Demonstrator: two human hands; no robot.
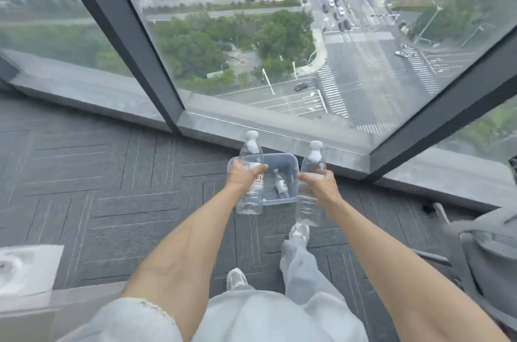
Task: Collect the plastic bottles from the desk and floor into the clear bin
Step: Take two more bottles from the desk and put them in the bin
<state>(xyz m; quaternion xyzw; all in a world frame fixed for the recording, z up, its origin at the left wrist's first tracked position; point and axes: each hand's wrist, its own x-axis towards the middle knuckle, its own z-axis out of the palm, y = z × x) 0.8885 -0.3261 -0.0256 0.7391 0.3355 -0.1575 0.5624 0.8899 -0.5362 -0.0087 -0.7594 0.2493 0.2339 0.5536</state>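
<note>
Each hand grips a clear, white-capped bottle [251,174] above the clear bin [291,165].

We log loose trousers [302,280]: very pale blue-grey, thin-looking cloth, soft folds down the leg, wide where it reaches the shoe. At lower left we note pale denim-like cloth [134,319] with a frayed, whitish raw edge; we cannot tell which garment it belongs to. Footwear: left sneaker [236,278] and right sneaker [299,231], both white to light grey, panelled uppers, rounded toes. Both forearms are bare from the left hand [246,174] and right hand [319,182] back to the frame's lower edge.
</note>
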